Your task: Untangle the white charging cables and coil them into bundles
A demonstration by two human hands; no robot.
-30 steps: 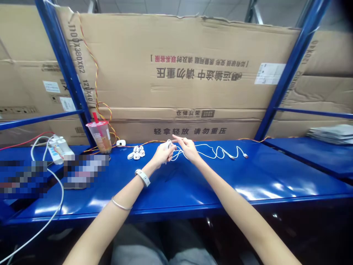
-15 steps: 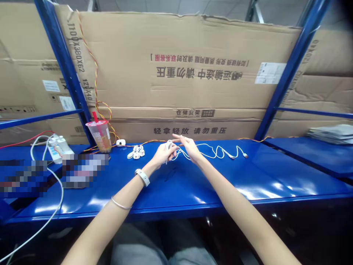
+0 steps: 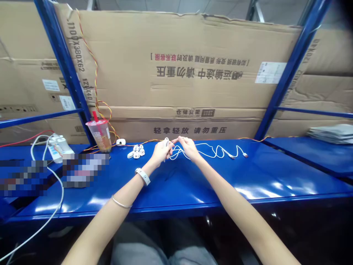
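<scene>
A thin white cable [image 3: 217, 151] lies in loose waves on the blue metal shelf [image 3: 193, 180], running right to its plug ends. My left hand [image 3: 161, 151] is closed around a small coil of that cable, wrapped round its fingers. My right hand [image 3: 189, 147] pinches the cable just beside the coil, fingertips touching those of the left hand. Both hands hover slightly above the shelf near its back. A few small bundled white cables [image 3: 136, 152] rest to the left of my left hand.
A plastic cup with a red straw [image 3: 99, 134] stands at the back left, by a white power strip [image 3: 59, 147] with grey cords. Red-yellow twisted wire [image 3: 95, 73] hangs over the cardboard boxes [image 3: 193, 73] behind. Grey sheets [image 3: 331, 133] lie far right.
My right hand has closed from an extended finger to a pinch and met the left hand's fingertips. Both hands rose slightly; the cable's loose part shifted a little.
</scene>
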